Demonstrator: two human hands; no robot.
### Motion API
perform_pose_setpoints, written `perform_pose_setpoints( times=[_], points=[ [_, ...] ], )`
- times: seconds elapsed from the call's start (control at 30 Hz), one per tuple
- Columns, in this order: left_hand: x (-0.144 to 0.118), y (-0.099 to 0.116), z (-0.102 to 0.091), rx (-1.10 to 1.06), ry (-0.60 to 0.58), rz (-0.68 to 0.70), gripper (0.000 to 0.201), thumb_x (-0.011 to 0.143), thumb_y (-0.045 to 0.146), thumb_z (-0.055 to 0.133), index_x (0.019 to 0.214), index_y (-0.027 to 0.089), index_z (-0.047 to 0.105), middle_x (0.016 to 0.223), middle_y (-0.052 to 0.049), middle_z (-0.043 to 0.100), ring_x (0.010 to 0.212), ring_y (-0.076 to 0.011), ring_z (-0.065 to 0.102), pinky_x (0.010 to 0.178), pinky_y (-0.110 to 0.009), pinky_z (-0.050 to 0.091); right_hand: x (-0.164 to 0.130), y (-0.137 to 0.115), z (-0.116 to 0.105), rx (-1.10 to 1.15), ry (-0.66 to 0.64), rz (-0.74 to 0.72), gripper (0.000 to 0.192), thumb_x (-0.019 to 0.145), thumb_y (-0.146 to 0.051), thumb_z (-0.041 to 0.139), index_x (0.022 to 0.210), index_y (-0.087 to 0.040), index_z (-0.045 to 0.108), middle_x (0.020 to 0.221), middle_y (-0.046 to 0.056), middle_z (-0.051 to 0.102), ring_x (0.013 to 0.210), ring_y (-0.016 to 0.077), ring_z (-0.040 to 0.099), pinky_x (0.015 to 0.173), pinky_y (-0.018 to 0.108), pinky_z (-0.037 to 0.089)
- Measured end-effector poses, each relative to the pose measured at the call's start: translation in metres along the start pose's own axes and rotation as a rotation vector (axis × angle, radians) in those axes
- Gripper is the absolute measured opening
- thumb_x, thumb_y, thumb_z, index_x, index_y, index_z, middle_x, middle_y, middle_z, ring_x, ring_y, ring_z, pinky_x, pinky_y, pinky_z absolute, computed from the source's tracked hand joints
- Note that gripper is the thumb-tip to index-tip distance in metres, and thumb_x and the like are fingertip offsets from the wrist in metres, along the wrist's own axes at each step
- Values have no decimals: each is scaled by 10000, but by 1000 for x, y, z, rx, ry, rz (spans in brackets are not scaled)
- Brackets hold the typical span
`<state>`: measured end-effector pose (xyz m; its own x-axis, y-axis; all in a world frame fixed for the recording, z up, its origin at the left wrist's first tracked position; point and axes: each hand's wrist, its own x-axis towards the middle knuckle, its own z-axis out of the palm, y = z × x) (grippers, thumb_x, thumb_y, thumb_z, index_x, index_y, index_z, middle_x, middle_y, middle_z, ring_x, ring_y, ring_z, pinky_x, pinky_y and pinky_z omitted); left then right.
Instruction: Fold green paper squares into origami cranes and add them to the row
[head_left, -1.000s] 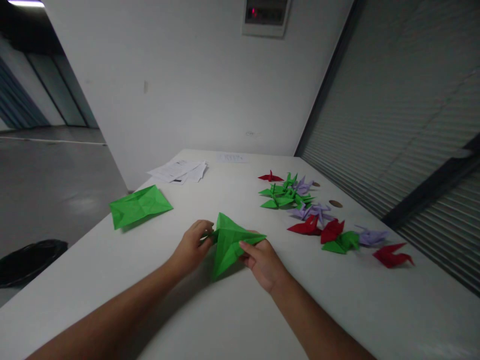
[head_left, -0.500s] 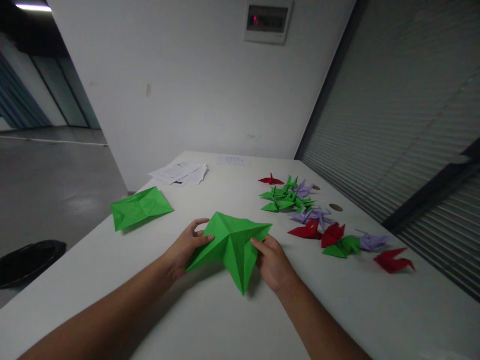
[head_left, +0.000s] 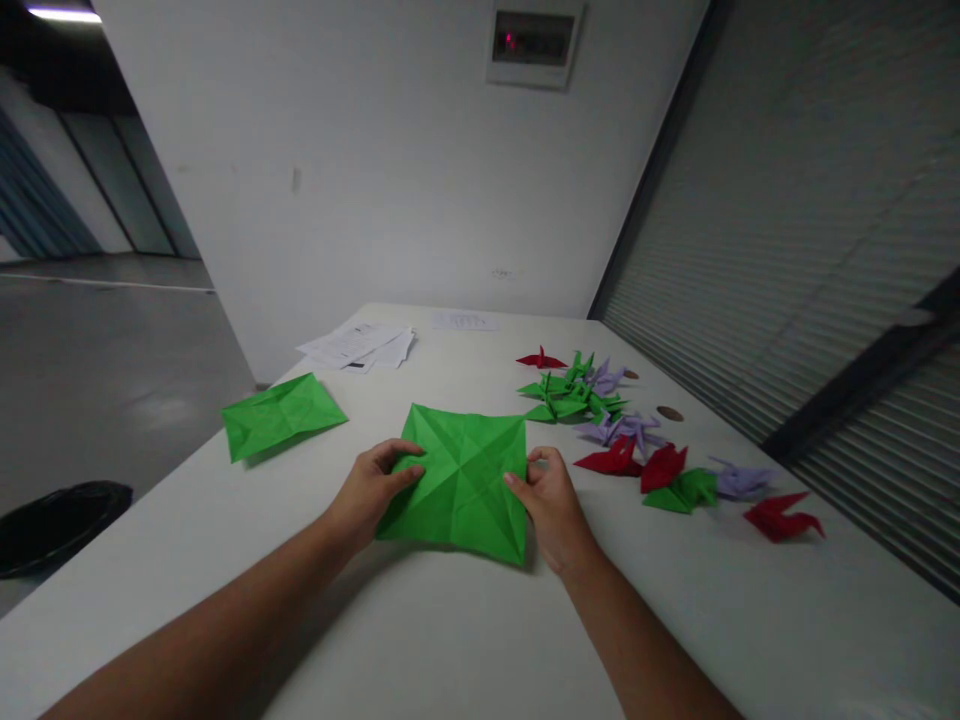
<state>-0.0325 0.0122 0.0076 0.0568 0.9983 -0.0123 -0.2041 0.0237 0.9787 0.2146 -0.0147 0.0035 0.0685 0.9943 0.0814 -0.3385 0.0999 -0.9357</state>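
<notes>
A square sheet of green origami paper point(head_left: 461, 485), marked with creases that cross at its centre, is spread between my hands just above the table. My left hand point(head_left: 371, 490) pinches its left edge, thumb on top and fingers behind. At the right edge, my right hand point(head_left: 551, 505) grips the sheet the same way, thumb on the near face. A second creased green sheet point(head_left: 283, 415) lies farther off to the left, near the table's edge.
Folded paper cranes in green point(head_left: 570, 400), red point(head_left: 664, 468) and purple point(head_left: 742, 480) lie along the right side of the white table point(head_left: 420, 640). Printed papers point(head_left: 352, 345) rest at the back left. A black-lined bin point(head_left: 64, 525) stands on the floor at left.
The green paper has opened from a star-like, folded shape into a nearly flat square. Both hands keep hold of its sides and have barely moved.
</notes>
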Motion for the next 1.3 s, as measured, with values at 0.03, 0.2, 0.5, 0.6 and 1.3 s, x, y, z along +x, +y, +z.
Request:
perform_pose_setpoints(
  times=[0.03, 0.2, 0.5, 0.6, 1.3],
  points=[
    [1, -1, -1, -1, 0, 4, 368, 627, 311, 913, 917, 183, 726, 820, 1, 717, 723, -157, 636, 629, -251, 478, 0, -1, -1, -10, -4, -19, 591, 716, -362, 890, 1019, -311, 384, 818, -53, 749, 704, 203, 704, 703, 325, 535],
    [5, -4, -6, -6, 6, 40, 346, 609, 301, 927, 893, 178, 772, 810, -15, 728, 746, -167, 635, 662, -266, 469, 4, -2, -7, -175, -15, -83, 458, 746, -418, 852, 1024, -286, 513, 746, -43, 691, 657, 190, 640, 630, 291, 492],
    [4, 3, -5, -106, 19, -15, 377, 558, 274, 956, 866, 158, 772, 797, -32, 742, 697, -167, 655, 636, -283, 497, 7, 2, -14, -335, 49, -161, 288, 697, -408, 873, 880, -210, 772, 754, 24, 710, 686, 191, 614, 635, 306, 494],
    [3, 3, -5, -116, -5, -11, 387, 560, 248, 955, 888, 154, 775, 836, -42, 753, 721, -166, 665, 648, -279, 512, 6, 2, -14, -253, 2, -105, 390, 650, -370, 917, 980, -213, 779, 842, 44, 763, 770, 224, 684, 726, 351, 559],
    [1, 5, -9, 222, -53, 199, 200, 723, 331, 846, 882, 208, 848, 828, -53, 748, 746, -186, 636, 645, -293, 491, 8, -1, -17, -531, -42, -397, 78, 798, -309, 784, 844, -261, 823, 804, 44, 651, 770, 214, 602, 658, 321, 469]
  ],
)
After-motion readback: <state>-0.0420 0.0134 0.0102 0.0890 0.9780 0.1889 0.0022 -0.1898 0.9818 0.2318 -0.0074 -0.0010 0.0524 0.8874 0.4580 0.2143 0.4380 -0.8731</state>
